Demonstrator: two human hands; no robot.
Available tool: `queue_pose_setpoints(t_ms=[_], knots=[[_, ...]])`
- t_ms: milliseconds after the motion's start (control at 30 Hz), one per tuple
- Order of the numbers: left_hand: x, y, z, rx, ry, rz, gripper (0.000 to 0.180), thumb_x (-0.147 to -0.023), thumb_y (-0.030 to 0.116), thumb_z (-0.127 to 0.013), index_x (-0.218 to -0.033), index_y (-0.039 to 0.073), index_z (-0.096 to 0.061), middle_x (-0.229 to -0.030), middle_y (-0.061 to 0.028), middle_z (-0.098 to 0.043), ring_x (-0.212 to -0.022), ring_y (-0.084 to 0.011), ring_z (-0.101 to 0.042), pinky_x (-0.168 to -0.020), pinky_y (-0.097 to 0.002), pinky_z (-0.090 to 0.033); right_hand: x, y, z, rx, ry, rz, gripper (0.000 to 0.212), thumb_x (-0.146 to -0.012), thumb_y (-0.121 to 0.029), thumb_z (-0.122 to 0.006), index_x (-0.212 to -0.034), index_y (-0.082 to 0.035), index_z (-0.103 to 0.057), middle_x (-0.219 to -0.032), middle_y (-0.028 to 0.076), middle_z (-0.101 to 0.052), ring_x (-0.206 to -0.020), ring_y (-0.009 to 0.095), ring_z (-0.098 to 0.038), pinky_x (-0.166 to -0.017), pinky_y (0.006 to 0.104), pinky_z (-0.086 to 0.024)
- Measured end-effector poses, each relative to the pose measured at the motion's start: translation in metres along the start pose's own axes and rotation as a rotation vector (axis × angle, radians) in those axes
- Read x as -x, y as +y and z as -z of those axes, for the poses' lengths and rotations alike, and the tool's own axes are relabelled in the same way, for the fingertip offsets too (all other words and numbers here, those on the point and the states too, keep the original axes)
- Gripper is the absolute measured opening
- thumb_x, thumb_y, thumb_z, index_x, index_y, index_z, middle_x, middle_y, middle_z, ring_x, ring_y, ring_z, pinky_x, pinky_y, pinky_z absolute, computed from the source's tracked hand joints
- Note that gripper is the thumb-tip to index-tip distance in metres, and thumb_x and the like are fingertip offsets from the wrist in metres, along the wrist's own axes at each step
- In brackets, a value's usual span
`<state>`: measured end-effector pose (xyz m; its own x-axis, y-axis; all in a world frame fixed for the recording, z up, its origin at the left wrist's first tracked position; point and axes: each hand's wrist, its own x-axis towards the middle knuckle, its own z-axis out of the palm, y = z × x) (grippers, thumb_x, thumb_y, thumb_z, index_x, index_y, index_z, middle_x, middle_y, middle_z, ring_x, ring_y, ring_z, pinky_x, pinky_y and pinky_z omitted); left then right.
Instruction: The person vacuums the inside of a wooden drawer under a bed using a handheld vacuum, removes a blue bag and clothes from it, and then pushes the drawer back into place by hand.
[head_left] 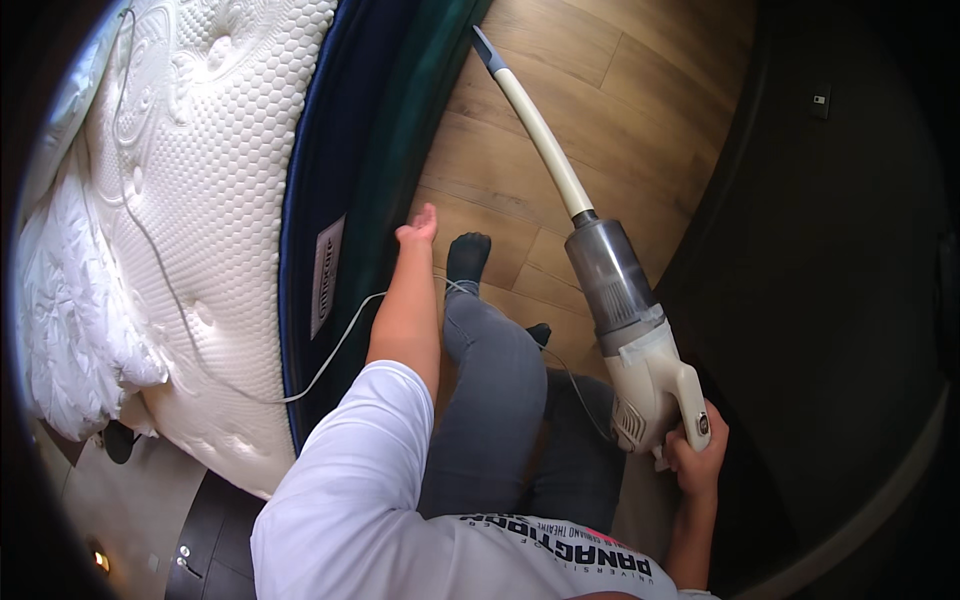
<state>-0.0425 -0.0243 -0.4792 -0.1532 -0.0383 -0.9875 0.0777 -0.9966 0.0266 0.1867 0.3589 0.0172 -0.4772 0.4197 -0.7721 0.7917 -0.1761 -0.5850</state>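
Right hand point(697, 452) grips a cream handheld vacuum point(640, 350), nozzle far on wood floor point(610, 100). Left hand point(418, 228) open, empty, beside a white mattress point(210, 200) trailing a thin cord point(330, 355).

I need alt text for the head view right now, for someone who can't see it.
The person's right hand grips the handle of a cream handheld vacuum with a long narrow nozzle aimed along the wooden plank floor. The left hand hangs open beside the white quilted mattress, its jaws holding nothing.
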Motion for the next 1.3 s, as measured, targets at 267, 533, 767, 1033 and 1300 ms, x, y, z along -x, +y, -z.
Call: queue_pose_setpoints(t_ms=[267, 533, 767, 1033, 1300], knots=[[-0.079, -0.004, -0.002, 0.424, -0.404, -0.357, 0.068, -0.091, 0.055, -0.019, -0.135, 0.005, -0.033, -0.144, -0.0111, -0.032, -0.128, -0.0338, -0.036, -0.102, -0.0539, -0.032, -0.019, 0.044, 0.024, 0.112, 0.099, 0.16, 0.051, -0.058, 0.002, -0.049, -0.109, 0.01, -0.049, -0.053, 0.003, -0.048, -0.035, 0.01, -0.043, -0.032, 0.0241, -0.038], [-0.077, -0.005, -0.006, 0.625, -0.355, -0.306, 0.06, -0.091, 0.048, -0.031, -0.127, 0.002, -0.045, -0.138, -0.0143, -0.041, -0.127, -0.0359, -0.036, -0.102, -0.0552, -0.032, -0.022, 0.068, 0.024, -0.022, 0.149, 0.291, 0.054, -0.063, 0.002, -0.048, -0.115, 0.01, -0.043, -0.052, 0.004, -0.043, -0.032, 0.01, -0.038, -0.03, 0.0249, -0.036], [-0.064, -0.004, -0.017, 0.534, -0.282, -0.4, 0.059, -0.091, 0.046, -0.034, -0.128, 0.001, -0.044, -0.139, -0.0144, -0.039, -0.128, -0.0353, -0.034, -0.103, -0.0565, -0.032, -0.022, 0.078, 0.032, -0.097, 0.175, 0.291, 0.054, -0.065, 0.002, -0.048, -0.117, 0.011, -0.04, -0.052, 0.003, -0.04, -0.032, 0.009, -0.034, -0.031, 0.0249, -0.034], [-0.072, 0.005, -0.001, 0.366, -0.44, -0.41, 0.057, -0.091, 0.043, -0.034, -0.124, -0.001, -0.046, -0.131, -0.0164, -0.046, -0.123, -0.0356, -0.041, -0.101, -0.0544, -0.036, -0.029, 0.09, 0.039, -0.124, 0.165, 0.342, 0.05, -0.067, 0.0, -0.05, -0.115, 0.008, -0.04, -0.056, 0.004, -0.042, -0.032, 0.008, -0.033, -0.03, 0.0237, -0.033], [-0.038, -0.066, 0.048, 0.375, -0.367, -0.338, 0.045, -0.092, 0.033, -0.039, -0.12, 0.0, -0.051, -0.126, -0.0154, -0.052, -0.117, -0.0333, -0.048, -0.098, -0.0517, -0.041, -0.031, 0.086, 0.036, -0.113, 0.183, 0.363, 0.047, -0.068, 0.0, -0.049, -0.114, 0.007, -0.041, -0.059, 0.004, -0.043, -0.033, 0.007, -0.032, -0.03, 0.0232, -0.033]])
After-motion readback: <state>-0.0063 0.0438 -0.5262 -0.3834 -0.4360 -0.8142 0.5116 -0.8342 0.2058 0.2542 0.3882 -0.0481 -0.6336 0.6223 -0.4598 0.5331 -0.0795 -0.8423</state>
